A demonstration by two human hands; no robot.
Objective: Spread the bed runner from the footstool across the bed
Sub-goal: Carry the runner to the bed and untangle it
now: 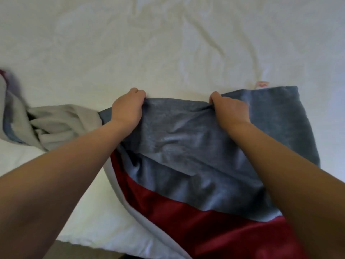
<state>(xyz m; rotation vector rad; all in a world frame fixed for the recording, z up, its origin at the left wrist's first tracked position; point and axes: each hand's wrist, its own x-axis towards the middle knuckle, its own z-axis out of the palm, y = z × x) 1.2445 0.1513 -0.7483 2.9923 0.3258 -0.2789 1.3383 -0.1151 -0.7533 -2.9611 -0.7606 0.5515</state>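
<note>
Head view looks down on a white bed (168,43) where the bed runner (196,150), blue-grey with a dark red band and pale grey backing, lies rumpled from six o'clock up to the middle. Both fists are clenched on its far blue-grey edge: the left hand (128,107) at about eleven o'clock of the cloth, the right hand (229,109) at about one o'clock. A bunched grey length trails off toward nine o'clock.

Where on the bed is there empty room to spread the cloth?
The white sheet is bare beyond both hands. The left hand and right hand grip the runner. It is crowded at the left, where the runner lies bunched.
</note>
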